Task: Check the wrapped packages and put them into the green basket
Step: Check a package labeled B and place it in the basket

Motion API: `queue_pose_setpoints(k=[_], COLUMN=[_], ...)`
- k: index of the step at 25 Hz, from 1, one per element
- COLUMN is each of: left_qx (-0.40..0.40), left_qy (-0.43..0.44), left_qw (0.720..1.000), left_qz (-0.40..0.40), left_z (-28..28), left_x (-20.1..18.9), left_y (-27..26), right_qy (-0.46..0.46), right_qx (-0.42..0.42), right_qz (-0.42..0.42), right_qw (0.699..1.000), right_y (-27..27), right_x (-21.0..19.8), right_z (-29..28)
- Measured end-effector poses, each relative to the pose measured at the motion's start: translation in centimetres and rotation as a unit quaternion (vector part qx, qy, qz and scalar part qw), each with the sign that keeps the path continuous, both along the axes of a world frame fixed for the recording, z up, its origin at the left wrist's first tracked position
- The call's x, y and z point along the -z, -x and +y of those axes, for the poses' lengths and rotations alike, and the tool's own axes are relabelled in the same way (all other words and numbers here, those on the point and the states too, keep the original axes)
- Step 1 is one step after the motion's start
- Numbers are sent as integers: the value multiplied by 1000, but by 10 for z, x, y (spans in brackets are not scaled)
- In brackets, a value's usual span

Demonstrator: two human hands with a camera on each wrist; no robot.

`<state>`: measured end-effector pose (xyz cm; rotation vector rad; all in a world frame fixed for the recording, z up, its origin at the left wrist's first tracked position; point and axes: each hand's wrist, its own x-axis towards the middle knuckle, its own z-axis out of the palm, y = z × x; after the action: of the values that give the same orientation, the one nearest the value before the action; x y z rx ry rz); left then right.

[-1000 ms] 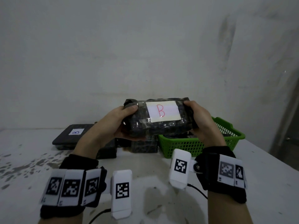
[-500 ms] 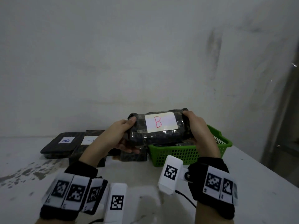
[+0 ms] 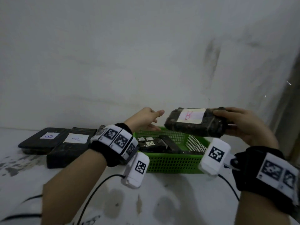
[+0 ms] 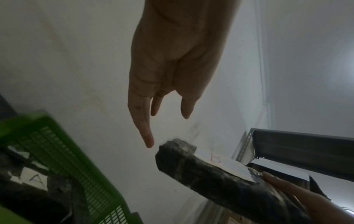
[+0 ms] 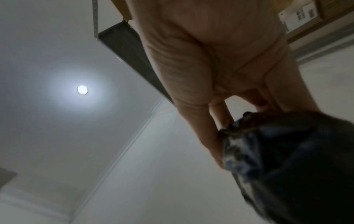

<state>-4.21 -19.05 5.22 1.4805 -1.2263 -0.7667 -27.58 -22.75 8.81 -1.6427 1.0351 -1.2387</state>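
A dark wrapped package with a white label marked B [image 3: 193, 123] [image 4: 214, 178] [image 5: 291, 163] hangs tilted above the green basket [image 3: 172, 163] [image 4: 57, 145]. My right hand [image 3: 235, 122] [image 5: 220, 106] grips its right end. My left hand [image 3: 146, 119] [image 4: 164, 109] hovers just left of the package with fingers straight, holding nothing. In the basket lies a dark package labelled A [image 3: 152, 144] [image 4: 34, 181].
Two flat dark packages lie on the white table [image 3: 162, 200] left of the basket, one labelled B [image 3: 42, 138], one labelled A [image 3: 71, 145]. A white wall stands close behind. A metal shelf frame [image 4: 298, 150] rises at the right. Cables trail from both wrists.
My left hand let go of the B package and opened. My right hand alone carried it right, over the basket. The view dropped and shifted toward the basket.
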Motion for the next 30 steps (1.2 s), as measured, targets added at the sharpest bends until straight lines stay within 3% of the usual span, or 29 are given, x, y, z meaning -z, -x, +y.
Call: queue_pose_setpoints(k=[4,8,12,17,22,23,26,30], left_qx=[38,55,54,57,77,78,80,52], left_qy=[-54,-98,-133,-159,-203,-206,-206,-185], left_qw=[997,990,983,981,973,972,971,977], left_qz=[29,89,111,97,84,86,91,96], left_z=[-40,-65,-81,-97,-107,-109,-106,-83], left_x=[0,4,14,29,46,48,48,38], left_y=[9,1,-16,-33,-32,-31,-33,-49], right_qy=[1,-55,-81,-143,-99,-100,-124,-70], right_qx=[109,124,178,91,8,7,-9,15], right_qz=[9,137,263,364,556,574,566,618], right_qw=[994,981,945,916,825,812,815,783], right_y=[3,-16,-46,-65,-60,-61,-75,-103], right_x=[0,30,66,89,105,105,92,72], right_z=[-61,-126,-166,-192,-211,-216,-209,-177])
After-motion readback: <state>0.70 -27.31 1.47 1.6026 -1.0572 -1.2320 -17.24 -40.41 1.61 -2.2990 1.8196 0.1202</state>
